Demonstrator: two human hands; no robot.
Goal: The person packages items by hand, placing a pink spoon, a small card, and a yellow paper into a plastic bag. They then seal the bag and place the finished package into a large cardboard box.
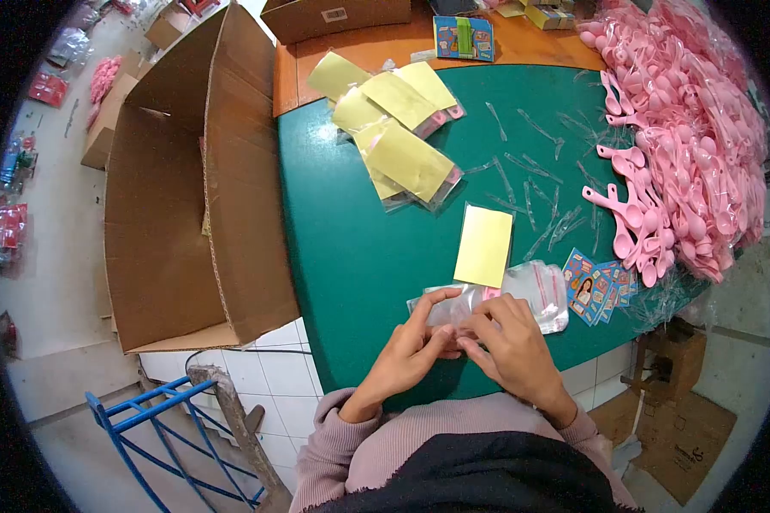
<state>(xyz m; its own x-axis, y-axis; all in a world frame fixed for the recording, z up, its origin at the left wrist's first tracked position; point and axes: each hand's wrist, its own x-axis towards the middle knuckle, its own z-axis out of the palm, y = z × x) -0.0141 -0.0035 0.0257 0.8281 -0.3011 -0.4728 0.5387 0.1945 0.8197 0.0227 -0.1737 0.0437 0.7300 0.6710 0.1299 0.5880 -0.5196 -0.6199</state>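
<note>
Left hand [411,346] and right hand [512,342] are gripping a clear zip bag [535,291] at lower centre on the green bench [351,239], fingers [436,299] closed on it, below a yellow card [483,246]

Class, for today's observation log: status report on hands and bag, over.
Left hand and right hand both pinching clear bag. Bag flat on green table, near edge. Yellow card at its far side; pink spoons heaped apart, right.

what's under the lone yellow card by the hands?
The yellow card lies with its lower end on clear bags, the rest on the green table. Whatever it covers is hidden. The left hand and right hand pinch the front bag.
</note>
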